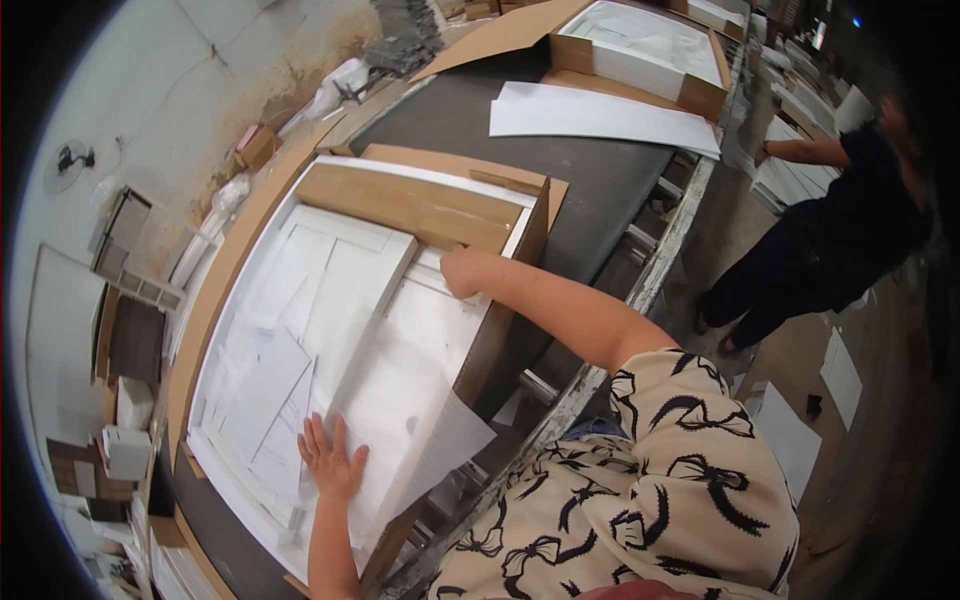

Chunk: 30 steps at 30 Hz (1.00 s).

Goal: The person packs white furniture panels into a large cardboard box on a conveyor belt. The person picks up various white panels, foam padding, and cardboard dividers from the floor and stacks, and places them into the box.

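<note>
Conveyor table (590,190); white sheet (400,390) under left hand (330,458), right hand (465,272).

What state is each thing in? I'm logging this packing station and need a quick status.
Cardboard box: open, flaps out, filled with white panels.
White panels: lying flat inside the box.
Wooden board: flat across the box's far end.
Paper sheets: loose on the panels.
Left hand: flat, fingers spread, pressing down.
Right hand: closed on a panel edge.
Far box: open.
</note>
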### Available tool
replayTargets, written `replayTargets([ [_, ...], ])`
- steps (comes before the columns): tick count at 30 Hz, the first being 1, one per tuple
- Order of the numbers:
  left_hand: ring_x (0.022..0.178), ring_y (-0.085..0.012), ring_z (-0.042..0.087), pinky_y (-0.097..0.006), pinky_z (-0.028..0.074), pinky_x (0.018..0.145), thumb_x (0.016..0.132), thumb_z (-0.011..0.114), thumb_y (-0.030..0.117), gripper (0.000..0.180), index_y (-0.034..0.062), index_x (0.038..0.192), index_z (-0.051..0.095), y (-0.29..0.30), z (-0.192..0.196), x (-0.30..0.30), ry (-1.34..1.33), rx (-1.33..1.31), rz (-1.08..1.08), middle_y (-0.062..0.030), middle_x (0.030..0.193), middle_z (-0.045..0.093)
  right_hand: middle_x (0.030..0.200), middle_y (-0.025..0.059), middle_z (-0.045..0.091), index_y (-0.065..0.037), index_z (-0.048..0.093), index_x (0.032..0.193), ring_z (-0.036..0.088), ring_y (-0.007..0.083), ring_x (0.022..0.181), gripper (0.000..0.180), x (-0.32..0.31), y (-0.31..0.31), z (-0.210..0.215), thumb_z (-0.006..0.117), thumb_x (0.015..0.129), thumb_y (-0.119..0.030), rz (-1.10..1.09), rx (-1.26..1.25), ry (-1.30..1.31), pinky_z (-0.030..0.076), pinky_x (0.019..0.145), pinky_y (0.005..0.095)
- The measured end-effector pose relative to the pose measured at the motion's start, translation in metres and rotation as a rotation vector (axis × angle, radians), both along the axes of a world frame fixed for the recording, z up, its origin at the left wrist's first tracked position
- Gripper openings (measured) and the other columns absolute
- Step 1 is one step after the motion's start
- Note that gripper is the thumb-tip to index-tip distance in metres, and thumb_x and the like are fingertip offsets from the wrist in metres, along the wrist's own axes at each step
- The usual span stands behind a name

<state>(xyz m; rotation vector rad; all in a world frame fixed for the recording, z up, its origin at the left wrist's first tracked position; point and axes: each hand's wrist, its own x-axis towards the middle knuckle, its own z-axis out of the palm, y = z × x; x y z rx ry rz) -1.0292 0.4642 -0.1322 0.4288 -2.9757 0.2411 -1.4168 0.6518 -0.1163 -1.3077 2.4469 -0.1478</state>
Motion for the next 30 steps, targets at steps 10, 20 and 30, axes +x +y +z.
replayTargets([
  [10,0.127,-0.0346,0.031,-0.046,0.027,0.102,0.08,0.06,0.039,0.058,0.0108,0.128,0.044,-0.027,-0.012,0.049,0.082,0.259,0.012,-0.0197,0.137,0.034,0.117,0.0229,0.054,-0.004,0.052,0.121,0.051,0.0364,0.11,0.045,-0.056,0.012,-0.061,0.054,0.084,-0.03,0.327,-0.121,0.095,0.039,0.094,0.0402],
  [20,0.107,-0.0312,0.053,-0.039,0.041,0.092,0.079,0.055,0.048,0.057,0.0081,0.119,0.054,0.055,0.061,0.239,-0.311,0.707,1.234,-0.0168,0.114,0.058,0.124,0.0224,0.049,0.003,0.045,0.124,0.052,0.0335,0.109,0.047,0.007,-0.025,-0.02,0.054,0.086,-0.023,0.334,0.068,-0.065,0.041,0.092,0.0386],
  [30,0.103,-0.0308,0.055,-0.039,0.043,0.088,0.076,0.056,0.054,0.055,0.0081,0.105,0.063,0.036,0.041,0.24,-0.353,0.725,1.162,-0.0143,0.11,0.06,0.112,0.0207,0.057,-0.002,0.048,0.124,0.055,0.0321,0.103,0.052,-0.012,-0.036,-0.053,0.056,0.083,-0.033,0.432,-0.045,0.103,0.043,0.088,0.0377],
])
